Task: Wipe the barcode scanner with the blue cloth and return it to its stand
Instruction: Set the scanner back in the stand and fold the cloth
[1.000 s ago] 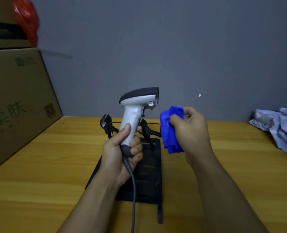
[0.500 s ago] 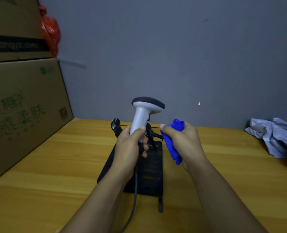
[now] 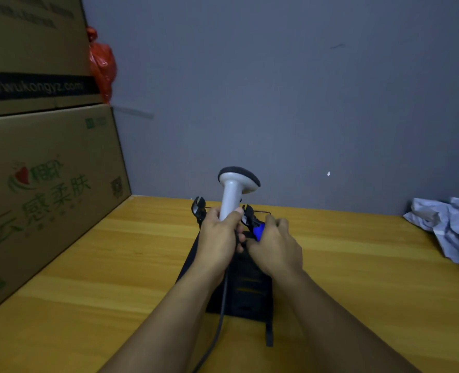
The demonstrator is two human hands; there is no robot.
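Facing a grey wall (image 3: 276, 90), you have the wooden table (image 3: 102, 265) running up to it. Table's back edge meets the wall; near edge is out of view. Two stacked cardboard boxes (image 3: 42, 184) block the whole left side, with a red plastic bag (image 3: 102, 63) wedged between the upper box and the wall. Crumpled pale cloth (image 3: 448, 227) sits at the far right by the wall. Bare tabletop on both sides of centre: a wide strip left up to the boxes, a wider one right up to the crumpled cloth.

Centre: black stand (image 3: 249, 292) lies flat on the table, its two clip arms standing up at the far end. Its base is partly hidden by your arms.

Your left hand (image 3: 220, 238) is wrapped tight around the scanner (image 3: 233, 189) handle, holding it upright over the stand's far end, between the two clips, head facing away from you. Can't tell if the handle base touches the stand. Cable (image 3: 220, 305) drops from the handle and runs along your left forearm toward you.

Your right hand (image 3: 276, 249) is curled around the blue cloth (image 3: 259, 230), just beside the left hand, low over the stand. Only a small patch of cloth shows, next to the right clip.
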